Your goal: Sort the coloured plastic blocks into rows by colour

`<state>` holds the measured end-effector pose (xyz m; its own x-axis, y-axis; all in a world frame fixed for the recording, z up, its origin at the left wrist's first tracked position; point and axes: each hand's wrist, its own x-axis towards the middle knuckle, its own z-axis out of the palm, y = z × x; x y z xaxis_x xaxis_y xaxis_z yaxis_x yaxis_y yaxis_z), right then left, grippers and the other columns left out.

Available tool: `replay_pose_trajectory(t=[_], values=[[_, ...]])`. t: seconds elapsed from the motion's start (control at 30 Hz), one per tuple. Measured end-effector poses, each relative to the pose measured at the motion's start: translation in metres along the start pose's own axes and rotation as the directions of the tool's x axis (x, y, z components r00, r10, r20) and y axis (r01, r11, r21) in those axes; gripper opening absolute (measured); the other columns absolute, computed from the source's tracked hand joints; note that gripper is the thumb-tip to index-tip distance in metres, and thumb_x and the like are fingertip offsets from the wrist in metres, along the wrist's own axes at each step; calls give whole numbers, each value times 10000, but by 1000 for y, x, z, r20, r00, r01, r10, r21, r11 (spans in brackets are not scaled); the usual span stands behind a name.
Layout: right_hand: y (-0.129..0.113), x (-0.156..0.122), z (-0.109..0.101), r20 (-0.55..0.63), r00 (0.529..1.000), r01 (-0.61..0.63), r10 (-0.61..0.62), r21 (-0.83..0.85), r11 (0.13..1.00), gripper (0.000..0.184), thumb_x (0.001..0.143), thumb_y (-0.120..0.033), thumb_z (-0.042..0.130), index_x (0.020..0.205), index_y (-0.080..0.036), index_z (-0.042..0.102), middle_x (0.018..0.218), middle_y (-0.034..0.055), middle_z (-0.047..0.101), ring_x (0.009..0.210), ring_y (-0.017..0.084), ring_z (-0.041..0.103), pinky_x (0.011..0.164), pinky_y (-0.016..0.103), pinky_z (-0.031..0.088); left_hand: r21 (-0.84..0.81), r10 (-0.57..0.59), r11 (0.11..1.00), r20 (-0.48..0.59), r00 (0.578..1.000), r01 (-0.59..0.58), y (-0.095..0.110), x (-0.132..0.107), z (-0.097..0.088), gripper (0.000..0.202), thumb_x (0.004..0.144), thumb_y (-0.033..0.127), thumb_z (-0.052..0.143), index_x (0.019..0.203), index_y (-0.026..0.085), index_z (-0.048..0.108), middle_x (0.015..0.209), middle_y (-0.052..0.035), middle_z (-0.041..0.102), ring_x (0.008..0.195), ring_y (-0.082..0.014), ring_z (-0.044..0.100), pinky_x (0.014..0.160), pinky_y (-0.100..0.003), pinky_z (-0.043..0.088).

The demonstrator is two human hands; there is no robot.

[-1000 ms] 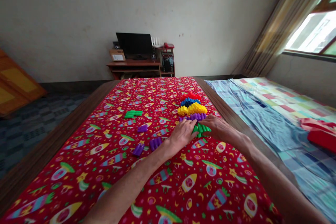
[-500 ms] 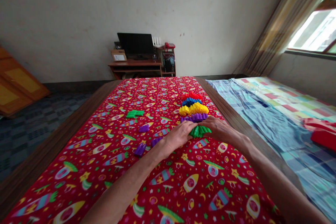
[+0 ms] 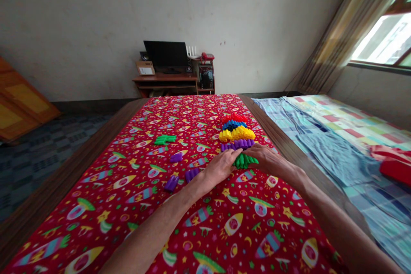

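Note:
A row of green plastic tube-like pieces lies on the red patterned cloth. From the left, my left hand presses against the row, its fingers together and reaching over the near-left end. My right hand holds the other end, with its fingertips partly hidden behind the pieces. Just beyond both hands sits a purple row, then a yellow row, a blue row and a red row.
Loose purple pieces and a small green group lie on the left of the cloth. Dark wooden edges flank the cloth. A bed with blue bedding is on the right; a monitor stands at the back.
My left hand has shifted slightly, showing more of the purple pieces beside its wrist. Both hands stay at the green row, and the other rows look unmoved.

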<state>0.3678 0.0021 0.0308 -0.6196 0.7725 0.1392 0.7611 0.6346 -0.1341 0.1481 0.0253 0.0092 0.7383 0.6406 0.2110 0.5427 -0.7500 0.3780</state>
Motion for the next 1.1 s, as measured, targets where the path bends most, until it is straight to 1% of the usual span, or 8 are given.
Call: replay_pose_trajectory(t=[0.2, 0.33, 0.43, 0.57, 0.63, 0.73, 0.93, 1.1], values=[[-4, 1, -9, -52, 997, 49, -49, -3, 999, 161, 919, -289, 600, 1015, -171, 655, 947, 95, 697, 912, 212, 620, 819, 340, 475, -27, 42, 999, -46, 998, -43, -2, 2, 3, 627, 850, 182, 661, 1417, 195, 393, 1299, -124, 589, 1225, -257, 556, 1031, -403, 467], [-25, 14, -24, -196, 966, 161, -169, -59, 985, 225, 987, -275, 469, 922, -163, 654, 862, 92, 689, 809, 185, 608, 747, 316, 457, -18, 62, 998, -183, 981, -67, -19, 8, -20, 430, 911, 368, 601, 1291, 172, 551, 1278, -123, 629, 1199, -244, 588, 1036, -375, 465], [-61, 30, -22, -275, 931, 233, -240, -59, 971, 304, 1004, -215, 400, 803, -159, 620, 710, 49, 635, 669, 136, 551, 634, 268, 396, 51, -42, 997, -337, 940, 63, -59, 0, -55, 292, 950, 316, 520, 1188, 191, 633, 1181, -86, 686, 1093, -216, 646, 993, -352, 492], [-125, 53, 8, -155, 888, 432, -434, -47, 901, 249, 958, -128, 418, 756, -170, 558, 592, -17, 555, 474, 93, 395, 473, 271, 234, 98, -291, 916, -505, 812, 390, -137, -42, -90, 330, 936, 282, 515, 1221, 145, 612, 1232, -111, 654, 1144, -241, 606, 1050, -384, 439], [-153, 65, 28, -64, 847, 527, -528, -36, 849, 182, 935, -125, 449, 794, -172, 554, 612, -14, 577, 471, 97, 402, 452, 277, 202, 91, -345, 889, -515, 785, 450, -171, -67, -92, 364, 920, 260, 527, 1232, 82, 592, 1260, -156, 627, 1218, -289, 549, 1088, -451, 387], [-177, 80, 55, 13, 814, 580, -580, -3, 814, 140, 950, -178, 465, 844, -180, 556, 653, -8, 603, 510, 109, 465, 435, 275, 204, 77, -396, 868, -491, 776, 491, -202, -89, -79, 335, 846, 315, 636, 1139, 152, 649, 1174, -105, 666, 1195, -297, 558, 1059, -451, 418], [-173, 88, 81, -12, 811, 586, -586, 42, 810, 151, 965, -258, 465, 864, -199, 561, 817, -4, 639, 618, 111, 528, 471, 256, 277, 25, -415, 876, -471, 778, 483, -212, -84, -54, 205, 842, 324, 622, 1005, 209, 669, 1046, -74, 683, 1059, -250, 620, 987, -405, 469], [-149, 92, 53, -142, 873, 475, -467, 33, 879, 178, 966, -195, 440, 857, -176, 579, 770, 29, 639, 633, 128, 541, 553, 257, 385, -69, -423, 895, -441, 792, 440, -196, -72, -68, 357, 883, 471, 531, 1051, 188, 668, 1053, -111, 716, 1013, -274, 654, 938, -399, 489]])
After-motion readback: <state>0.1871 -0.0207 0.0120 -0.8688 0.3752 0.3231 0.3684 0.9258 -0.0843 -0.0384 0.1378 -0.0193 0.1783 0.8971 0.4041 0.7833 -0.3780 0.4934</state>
